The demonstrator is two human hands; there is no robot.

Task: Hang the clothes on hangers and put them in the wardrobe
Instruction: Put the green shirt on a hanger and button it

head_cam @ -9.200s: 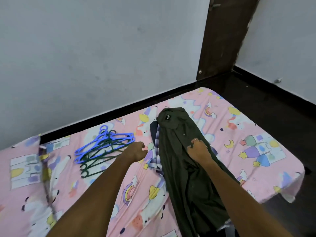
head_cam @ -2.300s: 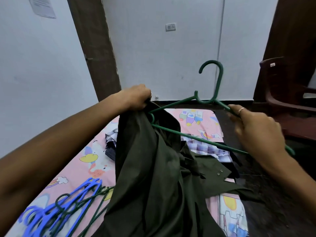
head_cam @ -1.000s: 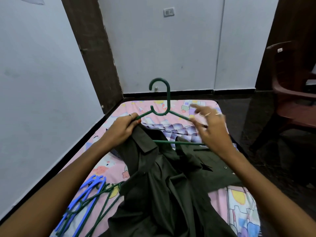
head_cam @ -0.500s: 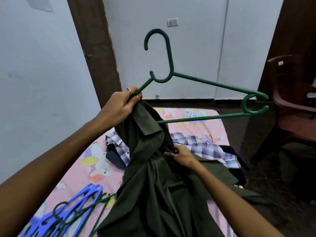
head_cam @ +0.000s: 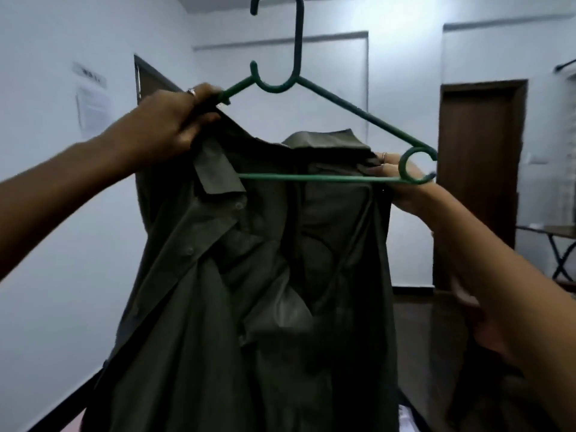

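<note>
A dark olive shirt (head_cam: 249,291) hangs in front of me at chest height, open at the front, with its collar up. A green plastic hanger (head_cam: 339,102) is held up with its hook at the top edge of the view. My left hand (head_cam: 174,120) grips the hanger's left arm together with the shirt's left shoulder. My right hand (head_cam: 402,185) pinches the shirt's right collar edge at the hanger's right end loop. The hanger's left end is inside the shirt; its right arm and bottom bar are bare.
A brown door (head_cam: 477,182) stands at the far right wall, and another door edge (head_cam: 146,79) at the left. A paper notice (head_cam: 92,104) hangs on the left wall. A folding table (head_cam: 558,244) is at the right edge. The bed is hidden below the shirt.
Both hands have lifted the shirt and hanger from above the bed to face height. My right hand moved from the shirt's front up to its right collar by the hanger's end.
</note>
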